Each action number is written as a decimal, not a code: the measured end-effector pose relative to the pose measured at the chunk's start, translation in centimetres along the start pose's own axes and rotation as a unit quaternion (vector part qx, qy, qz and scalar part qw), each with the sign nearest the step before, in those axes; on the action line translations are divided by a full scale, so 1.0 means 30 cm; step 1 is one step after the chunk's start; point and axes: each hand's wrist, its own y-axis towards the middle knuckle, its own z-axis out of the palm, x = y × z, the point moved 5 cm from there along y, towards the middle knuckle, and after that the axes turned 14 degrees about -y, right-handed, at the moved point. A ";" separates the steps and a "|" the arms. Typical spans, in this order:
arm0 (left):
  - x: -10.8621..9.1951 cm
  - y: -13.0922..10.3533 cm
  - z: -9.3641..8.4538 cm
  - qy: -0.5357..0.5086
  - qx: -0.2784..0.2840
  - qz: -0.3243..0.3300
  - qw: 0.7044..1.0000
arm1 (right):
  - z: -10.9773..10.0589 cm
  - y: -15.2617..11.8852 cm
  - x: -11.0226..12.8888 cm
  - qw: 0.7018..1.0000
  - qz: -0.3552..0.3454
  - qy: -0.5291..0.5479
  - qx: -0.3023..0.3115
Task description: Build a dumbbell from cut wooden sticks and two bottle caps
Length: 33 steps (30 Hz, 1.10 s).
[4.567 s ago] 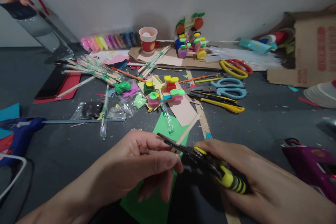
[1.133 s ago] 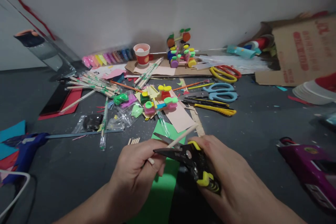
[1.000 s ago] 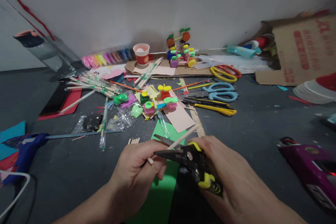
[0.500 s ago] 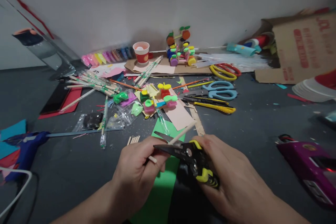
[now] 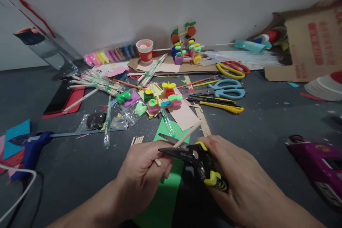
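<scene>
My left hand [image 5: 148,169] is closed around a thin wooden stick [image 5: 188,132], whose long end slants up to the right past my fingers. A short end of it pokes out below my thumb. In my right hand [image 5: 235,174] are black and yellow snips [image 5: 196,154], gripped by the handles. Their parted blades straddle the stick close to my left fingertips. Under both hands lies a strip of green paper [image 5: 171,185]. Just beyond my left hand is a small row of cut stick pieces [image 5: 137,140].
Small clay-and-stick models [image 5: 162,98] sit mid-table, beside blue scissors [image 5: 227,89] and a yellow cutter [image 5: 221,106]. A blue glue gun [image 5: 32,149] lies left, wrapped sticks [image 5: 93,82] behind it. A purple device [image 5: 317,165] is at right, a paper cup [image 5: 145,51] by the wall.
The view has shifted slightly, so most things sit a little further right or left. My hands keep the same hold, and the blades stay parted around the stick.
</scene>
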 end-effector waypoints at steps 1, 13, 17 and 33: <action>0.002 0.000 0.000 0.000 0.000 -0.003 1.000 | 0.001 -0.001 0.000 1.000 0.000 -0.005 0.000; 0.033 -0.010 0.005 0.001 -0.018 -0.027 0.999 | 0.007 -0.014 -0.004 0.999 0.016 -0.035 -0.005; 0.035 -0.007 -0.001 -0.027 -0.030 -0.046 0.998 | -0.014 -0.001 -0.021 1.000 0.012 -0.021 0.008; 0.025 -0.010 0.048 0.178 0.049 0.037 0.982 | -0.111 -0.002 0.031 0.973 -0.085 -0.130 -0.169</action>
